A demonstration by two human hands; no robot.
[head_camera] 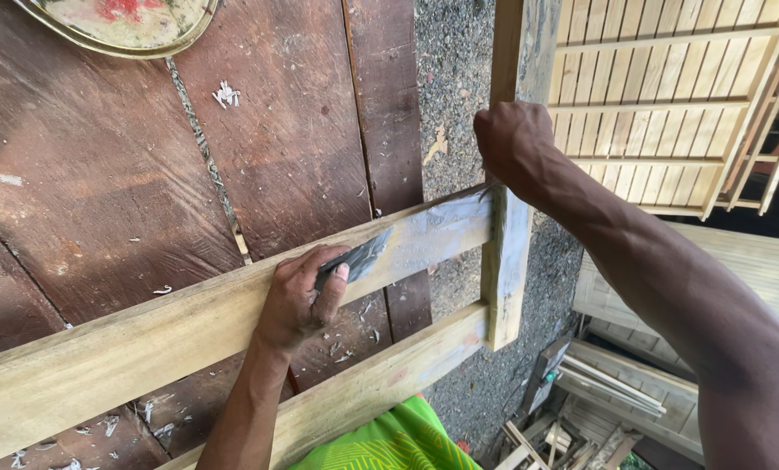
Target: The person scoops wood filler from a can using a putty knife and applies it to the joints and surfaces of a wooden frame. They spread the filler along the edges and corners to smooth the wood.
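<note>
My left hand (298,300) presses a small flat scraper blade (359,257), smeared with grey filler, against the upper pale wooden rail (145,339) of a frame. Grey filler coats the rail near its joint (459,222) with the upright post (511,261). My right hand (511,139) is closed around that post above the joint. A second, lower rail (381,379) runs parallel below and meets the same post.
The frame lies over reddish-brown boards (102,174) scattered with white shavings. A round metal tray (119,22) sits at top left. A slatted wooden panel (659,104) stands at top right, gravel ground (459,87) below, wood offcuts (581,392) lower right, green cloth (389,444) at the bottom.
</note>
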